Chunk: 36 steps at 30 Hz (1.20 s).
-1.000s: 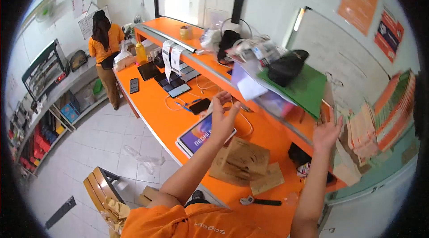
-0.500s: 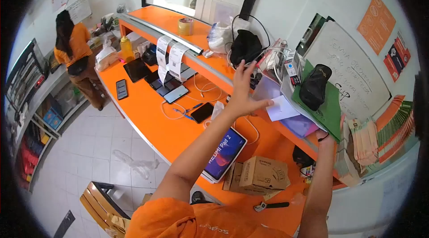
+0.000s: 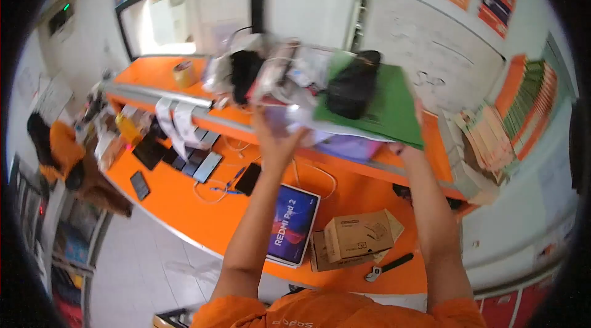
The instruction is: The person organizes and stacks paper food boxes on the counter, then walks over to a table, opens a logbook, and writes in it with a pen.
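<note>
At the orange shelf's front edge, the left hand reaches up, digits apart; the right hand's closure, at the green folder's corner, I cannot tell.

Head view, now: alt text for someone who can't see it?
A person's left hand and right hand flank a pile topped by a green folder and black pouch at an orange shelf; below, a REDMI Pad 2 box and cardboard boxes.

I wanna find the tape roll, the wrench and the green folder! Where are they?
Tape roll (image 3: pixel 183 74): head view, on its side.
Wrench (image 3: pixel 397 263): head view, on its black handle.
Green folder (image 3: pixel 396 95): head view, on its bare green top, beside the black pouch (image 3: pixel 353 89).
</note>
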Available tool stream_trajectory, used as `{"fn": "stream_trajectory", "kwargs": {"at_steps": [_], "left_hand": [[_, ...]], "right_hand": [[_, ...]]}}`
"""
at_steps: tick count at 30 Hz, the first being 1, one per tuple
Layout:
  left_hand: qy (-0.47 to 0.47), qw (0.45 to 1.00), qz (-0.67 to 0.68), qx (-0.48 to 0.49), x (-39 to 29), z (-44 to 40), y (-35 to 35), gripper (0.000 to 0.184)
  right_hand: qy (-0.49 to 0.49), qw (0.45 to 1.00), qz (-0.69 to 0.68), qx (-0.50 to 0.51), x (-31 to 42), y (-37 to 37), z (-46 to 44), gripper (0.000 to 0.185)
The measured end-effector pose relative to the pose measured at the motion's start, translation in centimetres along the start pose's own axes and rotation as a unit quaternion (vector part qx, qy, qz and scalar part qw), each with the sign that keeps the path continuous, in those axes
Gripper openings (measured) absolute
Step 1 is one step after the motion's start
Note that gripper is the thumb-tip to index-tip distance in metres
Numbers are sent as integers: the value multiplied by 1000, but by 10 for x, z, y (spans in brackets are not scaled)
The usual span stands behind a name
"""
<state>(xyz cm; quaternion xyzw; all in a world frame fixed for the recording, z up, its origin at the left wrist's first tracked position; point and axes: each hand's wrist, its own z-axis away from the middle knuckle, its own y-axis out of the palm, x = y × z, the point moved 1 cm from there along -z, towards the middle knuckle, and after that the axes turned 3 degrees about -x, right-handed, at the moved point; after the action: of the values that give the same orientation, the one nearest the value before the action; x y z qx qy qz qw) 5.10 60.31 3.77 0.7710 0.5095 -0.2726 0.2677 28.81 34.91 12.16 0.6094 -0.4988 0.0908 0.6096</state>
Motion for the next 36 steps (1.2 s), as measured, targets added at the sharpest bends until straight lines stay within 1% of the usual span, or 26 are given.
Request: {"fn": "stream_trajectory", "kwargs": {"at_steps": [1, 2, 3, 4, 5, 6, 7, 8, 10, 13, 14, 15, 16, 18, 20, 22, 23, 24, 25, 27, 28, 30, 31, 32, 34, 36], "left_hand": [[-9, 1000, 14, -11, 6, -5, -7, 129], [-19, 999, 30, -21, 12, -11, -13, 125], [-18, 999, -22, -30, 8, -16, -22, 117], [9, 999, -33, -31, 12, -24, -29, 116], [-64, 996, 65, -25, 3, -32, -36, 113], [-28, 998, 46, -33, 0, -38, -39, 108], [-66, 997, 30, -39, 10, -45, -49, 108], [-30, 998, 19, -47, 13, -52, -53, 107], [-26, 999, -14, -10, -3, -62, -63, 107], [-52, 998, -35, -19, 5, -79, -74, 108], [-29, 999, -19, -2, 12, -85, -78, 110], [-38, 997, -61, -17, 16, -87, -81, 110], [-47, 993, -103, -32, 17, -88, -81, 110], [-50, 996, -75, -28, 13, -89, -81, 109], [-60, 996, -59, -18, 8, -89, -84, 106], [-80, 995, -54, -6, 5, -84, -89, 103], [-59, 994, -90, -25, -1, -81, -94, 97], [-38, 990, -124, -48, -11, -75, -98, 91], [-18, 985, -159, -71, -21, -67, -102, 85], [-82, 986, -99, -105, -55, -37, -103, 74], [-112, 984, -66, -119, -66, -24, -102, 68], [-83, 993, -38, -77, -57, 7, -116, 61], [-69, 996, -22, -58, -59, 19, -116, 58], [-81, 996, -11, -46, -62, 32, -115, 57], [-108, 994, 4, -25, -83, 63, -106, 56], [-122, 992, 11, -3, -97, 89, -99, 47]], "right_hand": [[25, 997, -23, 68, -2, -7, -9, 60], [10, 998, -39, 45, -12, 6, -14, 62], [-6, 998, -54, 23, -22, 20, -20, 64], [-8, 999, -27, -19, -27, 36, -20, 68], [-7, 998, 1, -61, -32, 53, -20, 71], [1, 998, 4, -58, -35, 63, -22, 71], [9, 998, 7, -54, -39, 73, -23, 71], [13, 999, -19, -43, -45, 78, -29, 72], [23, 998, -60, -13, -58, 82, -44, 76], [0, 998, -47, 29, -71, 87, -64, 82], [0, 999, -41, 33, -76, 86, -71, 84], [1, 999, -36, 36, -83, 82, -78, 85], [3, 999, -19, 27, -88, 75, -85, 86], [11, 1000, 27, -1, -94, 65, -96, 88], [2, 992, 124, -20, -95, 52, -98, 87], [-25, 964, 263, -18, -76, 34, -83, 83], [-18, 876, 474, -85, -57, 22, -76, 80], [-13, 737, 661, -143, -35, 10, -65, 78], [-90, 595, 780, -169, -10, 11, -42, 73], [-100, 358, 902, -221, 14, -78, -55, 68], [-57, 354, 892, -273, 22, -84, -44, 64], [-18, 352, 891, -287, 36, -94, -32, 57], [-24, 355, 901, -247, 42, -102, -35, 53], [-29, 358, 911, -204, 45, -109, -38, 49], [-11, 360, 914, -188, 34, -111, -50, 37], [-2, 378, 914, -148, 21, -104, -55, 28]]}}
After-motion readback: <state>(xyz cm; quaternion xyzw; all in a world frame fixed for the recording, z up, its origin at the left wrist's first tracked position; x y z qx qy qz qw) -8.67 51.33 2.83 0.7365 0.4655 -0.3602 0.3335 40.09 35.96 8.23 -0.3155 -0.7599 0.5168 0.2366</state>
